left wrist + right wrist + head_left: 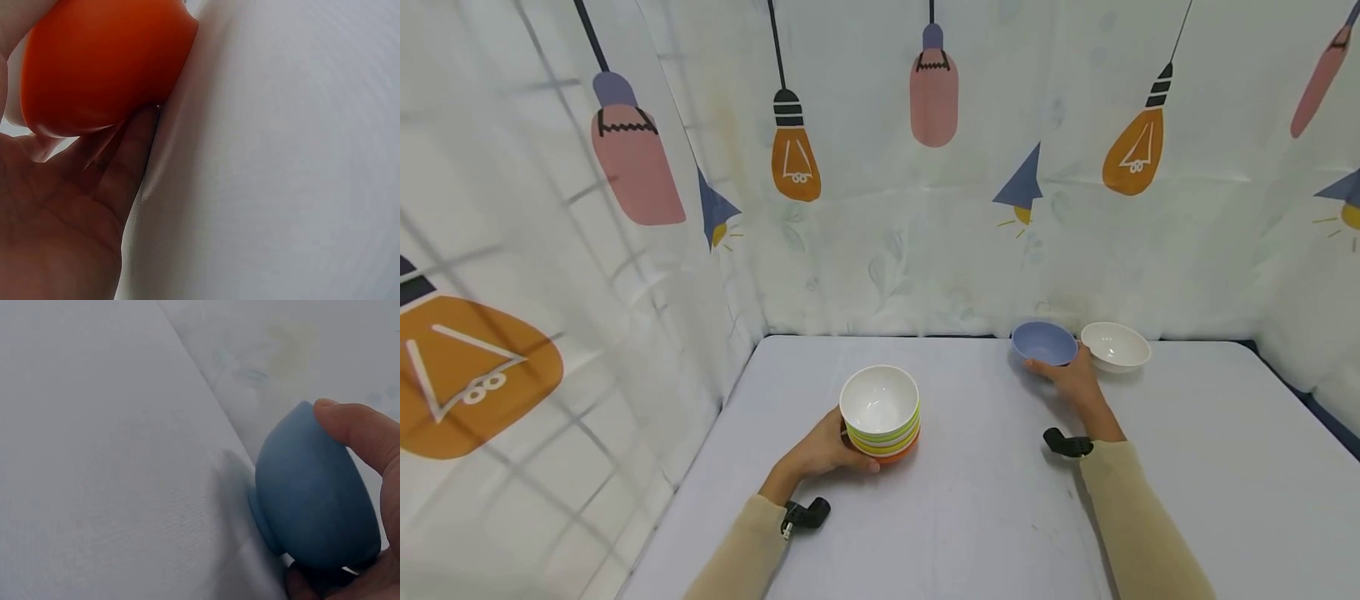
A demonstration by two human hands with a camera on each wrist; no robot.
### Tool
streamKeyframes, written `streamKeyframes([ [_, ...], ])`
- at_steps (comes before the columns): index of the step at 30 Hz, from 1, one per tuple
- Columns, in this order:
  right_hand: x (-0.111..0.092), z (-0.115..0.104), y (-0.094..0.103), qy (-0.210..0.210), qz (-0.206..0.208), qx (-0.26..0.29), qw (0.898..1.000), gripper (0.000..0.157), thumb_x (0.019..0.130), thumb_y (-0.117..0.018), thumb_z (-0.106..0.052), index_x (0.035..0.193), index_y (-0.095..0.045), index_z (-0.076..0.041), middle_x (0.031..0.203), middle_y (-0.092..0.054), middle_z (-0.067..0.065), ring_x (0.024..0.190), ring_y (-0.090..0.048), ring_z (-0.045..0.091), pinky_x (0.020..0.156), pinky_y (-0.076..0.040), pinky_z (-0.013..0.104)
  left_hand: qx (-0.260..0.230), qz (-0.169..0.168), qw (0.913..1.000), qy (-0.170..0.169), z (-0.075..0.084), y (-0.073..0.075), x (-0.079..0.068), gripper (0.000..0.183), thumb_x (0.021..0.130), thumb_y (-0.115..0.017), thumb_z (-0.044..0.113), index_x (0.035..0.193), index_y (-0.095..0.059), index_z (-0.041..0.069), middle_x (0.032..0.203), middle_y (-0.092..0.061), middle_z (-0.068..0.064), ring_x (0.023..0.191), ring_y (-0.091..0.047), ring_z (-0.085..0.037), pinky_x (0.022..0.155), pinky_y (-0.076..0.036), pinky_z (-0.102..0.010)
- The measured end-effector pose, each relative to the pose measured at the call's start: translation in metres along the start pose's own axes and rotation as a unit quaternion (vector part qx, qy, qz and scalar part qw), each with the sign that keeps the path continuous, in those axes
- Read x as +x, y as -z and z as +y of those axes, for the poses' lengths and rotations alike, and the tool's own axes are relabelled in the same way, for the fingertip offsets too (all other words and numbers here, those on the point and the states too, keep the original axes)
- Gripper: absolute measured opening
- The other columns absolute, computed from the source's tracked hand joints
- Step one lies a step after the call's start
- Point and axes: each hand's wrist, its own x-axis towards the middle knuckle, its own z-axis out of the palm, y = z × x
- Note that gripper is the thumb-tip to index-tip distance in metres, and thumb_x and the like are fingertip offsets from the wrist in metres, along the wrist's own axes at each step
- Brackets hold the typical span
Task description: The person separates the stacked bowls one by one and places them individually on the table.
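At the table's (970, 525) ten o'clock, the left hand (827, 448) has its fingers wrapped round a stack of bowls (880, 410); keeping this upright should help. Near one o'clock, the blue bowl (1043, 342) sits gripped in the fingers of the right hand (1077, 383); lifting it level should avoid nudging the white bowl (1116, 348), just beside it toward three o'clock.

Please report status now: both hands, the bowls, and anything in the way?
Left hand gripping bowl stack, orange bowl lowest. Right hand gripping blue bowl. White bowl close beside right hand, not between blue bowl and bowl stack.
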Motion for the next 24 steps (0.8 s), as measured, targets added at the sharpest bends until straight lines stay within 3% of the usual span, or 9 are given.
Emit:
streamKeyframes([
  [10, -0.014, -0.033, 0.014, -0.057, -0.009, -0.036, 0.998, 0.118, 0.082, -0.068, -0.054, 0.152, 0.013, -0.004, 0.158, -0.004, 0.029, 0.144, -0.016, 0.044, 0.116, -0.021, 0.055, 0.007, 0.000, 1.0000, -0.005, 0.000, -0.001, 0.000, 0.105, 0.057, -0.094, 0.023, 0.142, -0.034, 0.035, 0.138, -0.050, 0.009, 0.129, -0.047, -0.015, 0.109, -0.035, -0.043],
  [19, -0.031, -0.064, 0.021, -0.022, -0.002, -0.048, 0.999, 0.111, 0.086, -0.064, -0.053, 0.153, 0.011, -0.006, 0.158, -0.003, 0.024, 0.143, -0.016, 0.046, 0.113, -0.025, 0.058, 0.014, 0.001, 0.9999, -0.006, 0.003, -0.002, -0.001, 0.106, 0.057, -0.094, 0.023, 0.143, -0.034, 0.034, 0.138, -0.050, 0.009, 0.129, -0.047, -0.015, 0.108, -0.036, -0.041],
  [24, -0.039, -0.079, 0.020, 0.015, -0.032, -0.038, 0.999, 0.110, 0.086, -0.064, -0.054, 0.153, 0.010, -0.010, 0.160, -0.004, 0.020, 0.144, -0.016, 0.044, 0.113, -0.025, 0.060, 0.013, 0.002, 0.9999, -0.008, 0.001, -0.001, -0.001, 0.105, 0.057, -0.094, 0.023, 0.143, -0.033, 0.034, 0.138, -0.050, 0.009, 0.129, -0.047, -0.015, 0.109, -0.034, -0.044],
])
